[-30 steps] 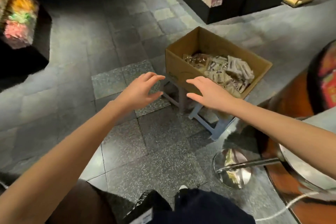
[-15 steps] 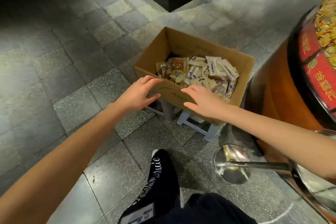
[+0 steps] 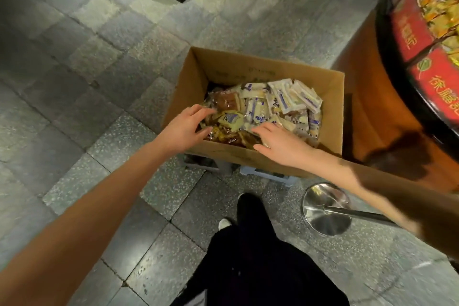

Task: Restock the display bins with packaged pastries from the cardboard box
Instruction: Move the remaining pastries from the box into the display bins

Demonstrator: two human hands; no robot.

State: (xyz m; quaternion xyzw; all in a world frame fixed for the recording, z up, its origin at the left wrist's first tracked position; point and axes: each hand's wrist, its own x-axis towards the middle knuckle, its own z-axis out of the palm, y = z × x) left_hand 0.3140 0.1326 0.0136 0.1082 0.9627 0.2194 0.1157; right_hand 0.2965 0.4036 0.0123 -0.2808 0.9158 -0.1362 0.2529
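**A:** Where do my hands sit against the load?

**B:** Both are over the near side of the box (image 3: 248, 67), which rests on a low stool (image 3: 268, 177). My left hand (image 3: 185, 129) is deeper in. Its fingers are loosely spread and hold nothing, with the tips over a brown packet (image 3: 224, 103) at the left end of the pile. My right hand (image 3: 280, 144) lies flat and empty over the near wall, fingers pointing inward and left.

**A:** And the pastries?

**B:** The pastries (image 3: 283, 100) lie just ahead of and below both sets of fingertips. I can't tell whether either hand touches them. They're mostly white wrappers with purple print, heaped loose and higher at the far right. Their long sides run roughly away from me. I judge the left hand nearer a grab. The bin (image 3: 407, 40) stands to the right of the box.
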